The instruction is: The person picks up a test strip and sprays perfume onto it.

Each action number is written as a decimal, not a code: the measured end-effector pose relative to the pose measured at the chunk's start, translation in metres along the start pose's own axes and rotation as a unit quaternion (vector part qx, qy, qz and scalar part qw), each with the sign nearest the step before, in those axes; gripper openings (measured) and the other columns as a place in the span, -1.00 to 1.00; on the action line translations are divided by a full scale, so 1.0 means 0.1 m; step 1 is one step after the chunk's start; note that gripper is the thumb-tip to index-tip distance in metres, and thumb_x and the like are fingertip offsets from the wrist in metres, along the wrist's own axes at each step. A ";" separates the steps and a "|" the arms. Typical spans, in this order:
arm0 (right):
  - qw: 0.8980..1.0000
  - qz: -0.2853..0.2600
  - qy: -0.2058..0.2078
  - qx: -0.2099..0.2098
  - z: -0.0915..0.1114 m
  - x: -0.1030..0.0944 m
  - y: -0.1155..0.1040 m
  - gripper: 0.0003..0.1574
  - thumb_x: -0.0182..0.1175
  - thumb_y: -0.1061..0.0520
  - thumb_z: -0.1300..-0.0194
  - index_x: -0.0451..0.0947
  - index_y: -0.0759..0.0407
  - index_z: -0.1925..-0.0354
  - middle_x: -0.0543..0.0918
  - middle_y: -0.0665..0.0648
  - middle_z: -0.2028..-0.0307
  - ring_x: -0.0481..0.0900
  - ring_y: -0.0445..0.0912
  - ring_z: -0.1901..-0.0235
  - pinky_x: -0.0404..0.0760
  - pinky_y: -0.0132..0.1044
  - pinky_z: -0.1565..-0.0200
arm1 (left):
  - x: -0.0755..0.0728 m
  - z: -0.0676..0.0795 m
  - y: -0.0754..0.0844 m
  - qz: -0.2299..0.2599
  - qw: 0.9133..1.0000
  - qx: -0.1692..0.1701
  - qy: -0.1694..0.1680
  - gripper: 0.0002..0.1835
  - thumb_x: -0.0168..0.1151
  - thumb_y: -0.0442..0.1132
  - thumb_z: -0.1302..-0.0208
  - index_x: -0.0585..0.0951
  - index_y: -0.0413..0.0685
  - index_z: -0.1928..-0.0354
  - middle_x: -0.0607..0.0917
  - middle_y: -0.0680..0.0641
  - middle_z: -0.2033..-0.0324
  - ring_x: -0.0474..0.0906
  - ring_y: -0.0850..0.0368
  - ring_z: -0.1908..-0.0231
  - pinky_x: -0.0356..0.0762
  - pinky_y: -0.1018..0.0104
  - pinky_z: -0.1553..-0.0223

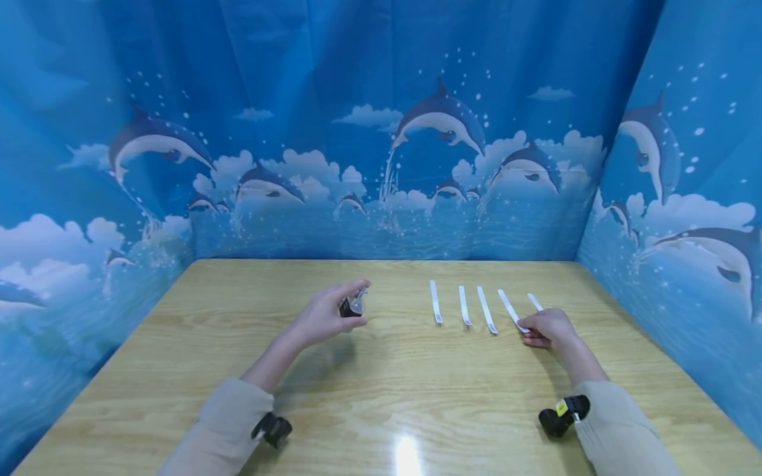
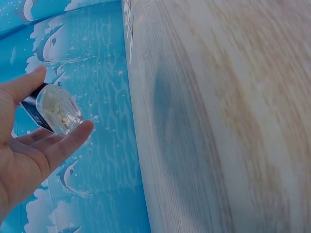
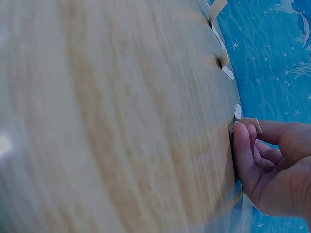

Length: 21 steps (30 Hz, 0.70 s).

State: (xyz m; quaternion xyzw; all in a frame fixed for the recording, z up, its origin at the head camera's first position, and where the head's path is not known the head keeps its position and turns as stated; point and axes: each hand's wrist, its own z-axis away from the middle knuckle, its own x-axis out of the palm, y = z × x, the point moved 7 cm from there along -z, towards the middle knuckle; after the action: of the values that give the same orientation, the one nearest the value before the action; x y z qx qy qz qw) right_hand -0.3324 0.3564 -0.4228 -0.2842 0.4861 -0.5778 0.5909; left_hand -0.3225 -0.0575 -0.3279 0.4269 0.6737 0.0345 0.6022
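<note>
My left hand [image 1: 330,311] is raised above the left middle of the table, holding a small glass bottle [image 2: 60,109] between thumb and fingers. The bottle is clear with a dark label on one side, and it is tilted in the left wrist view. On the right, my right hand [image 1: 549,326] pinches the near end of a white paper strip [image 1: 509,309] between thumb and finger. That end bends up off the wood in the right wrist view, where the pinching fingertips [image 3: 241,127] show. Just behind this hand, another white strip [image 1: 535,302] is partly hidden.
Left of the right hand, more white strips [image 1: 464,305] lie roughly side by side, their near ends curled up. Everything rests on a light wooden table [image 1: 381,377]. Blue dolphin-print curtains [image 1: 333,165] stand along the table's back and sides.
</note>
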 end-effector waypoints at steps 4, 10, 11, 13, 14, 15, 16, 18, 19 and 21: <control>1.000 0.004 -0.002 -0.001 -0.04 -0.02 0.01 -0.85 0.25 0.36 -0.10 0.45 0.44 0.39 0.53 0.05 0.69 0.53 -0.22 0.68 0.60 -0.36 0.50 | 0.00 0.01 -0.01 0.001 1.000 0.000 -0.002 -0.27 0.39 -0.13 -0.07 0.34 0.15 -0.32 0.48 -0.09 -0.16 0.42 -0.09 -0.07 0.37 -0.06 -0.02; 1.000 0.023 0.003 -0.003 0.02 -0.01 0.00 -0.82 0.16 0.30 -0.20 0.34 0.37 0.33 0.52 0.02 0.70 0.52 -0.24 0.70 0.59 -0.36 0.51 | 0.00 0.02 -0.01 0.008 1.000 0.000 -0.008 -0.27 0.38 -0.13 -0.08 0.33 0.17 -0.33 0.46 -0.09 -0.18 0.39 -0.10 -0.11 0.35 -0.08 -0.04; 1.000 0.027 0.002 -0.006 0.04 -0.01 -0.01 -0.82 0.14 0.29 -0.22 0.33 0.39 0.32 0.52 0.02 0.70 0.53 -0.23 0.70 0.59 -0.35 0.51 | 0.00 0.02 -0.01 0.009 1.000 0.000 -0.009 -0.27 0.38 -0.13 -0.08 0.32 0.16 -0.33 0.45 -0.09 -0.18 0.39 -0.10 -0.11 0.34 -0.09 -0.05; 0.999 0.037 0.007 -0.011 0.07 -0.02 -0.02 -0.81 0.10 0.28 -0.24 0.32 0.42 0.29 0.52 0.03 0.70 0.53 -0.23 0.70 0.59 -0.35 0.51 | 0.00 0.02 -0.01 0.014 1.000 0.001 -0.009 -0.27 0.37 -0.13 -0.09 0.32 0.16 -0.33 0.44 -0.08 -0.20 0.39 -0.10 -0.12 0.34 -0.09 -0.05; 0.999 0.041 0.009 -0.014 0.09 -0.02 -0.03 -0.80 0.10 0.27 -0.25 0.32 0.43 0.28 0.53 0.03 0.69 0.53 -0.23 0.69 0.59 -0.35 0.51 | 0.00 0.03 -0.01 0.016 1.000 0.000 -0.008 -0.27 0.37 -0.14 -0.09 0.32 0.17 -0.33 0.44 -0.07 -0.20 0.39 -0.10 -0.12 0.34 -0.08 -0.05; 0.999 0.046 0.008 -0.018 0.10 -0.03 -0.03 -0.79 0.09 0.27 -0.25 0.32 0.44 0.27 0.53 0.03 0.69 0.53 -0.23 0.69 0.60 -0.35 0.51 | 0.00 0.03 -0.02 0.018 1.000 -0.001 -0.008 -0.27 0.37 -0.14 -0.09 0.32 0.16 -0.33 0.44 -0.07 -0.20 0.39 -0.10 -0.12 0.34 -0.08 -0.06; 0.998 0.053 0.008 -0.022 0.12 -0.04 -0.04 -0.76 0.09 0.26 -0.26 0.33 0.47 0.25 0.54 0.02 0.68 0.53 -0.23 0.68 0.60 -0.35 0.50 | 0.00 0.03 -0.02 0.020 1.000 -0.002 -0.008 -0.27 0.37 -0.14 -0.09 0.32 0.16 -0.33 0.43 -0.06 -0.21 0.38 -0.10 -0.13 0.34 -0.08 -0.06; 0.998 0.061 0.006 -0.030 0.13 -0.07 -0.04 -0.72 0.08 0.25 -0.27 0.34 0.53 0.22 0.55 0.02 0.67 0.53 -0.23 0.66 0.60 -0.35 0.49 | 0.00 0.03 -0.02 0.023 1.000 -0.003 -0.009 -0.27 0.37 -0.15 -0.09 0.32 0.16 -0.33 0.43 -0.06 -0.21 0.38 -0.10 -0.13 0.34 -0.08 -0.06; 0.997 0.063 0.003 -0.034 0.15 -0.08 -0.05 -0.69 0.08 0.25 -0.27 0.35 0.56 0.20 0.55 0.02 0.67 0.54 -0.23 0.65 0.60 -0.35 0.49 | 0.00 0.03 -0.02 0.025 1.000 -0.003 -0.009 -0.27 0.37 -0.16 -0.09 0.32 0.16 -0.33 0.43 -0.06 -0.21 0.38 -0.10 -0.13 0.33 -0.08 -0.06; 0.997 0.064 -0.005 -0.041 0.17 -0.10 -0.06 -0.66 0.07 0.24 -0.28 0.37 0.60 0.19 0.57 0.03 0.65 0.55 -0.22 0.64 0.60 -0.35 0.47 | 0.00 0.04 -0.02 0.026 1.000 -0.002 -0.009 -0.27 0.38 -0.17 -0.08 0.33 0.15 -0.33 0.43 -0.07 -0.21 0.38 -0.11 -0.13 0.33 -0.09 -0.06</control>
State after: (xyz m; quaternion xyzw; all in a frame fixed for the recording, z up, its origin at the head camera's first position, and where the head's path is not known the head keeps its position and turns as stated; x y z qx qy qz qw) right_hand -0.3179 0.3610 -0.4092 -0.2791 0.5239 -0.5167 0.6169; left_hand -0.3202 -0.0604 -0.3296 0.4429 0.6573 0.0478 0.6079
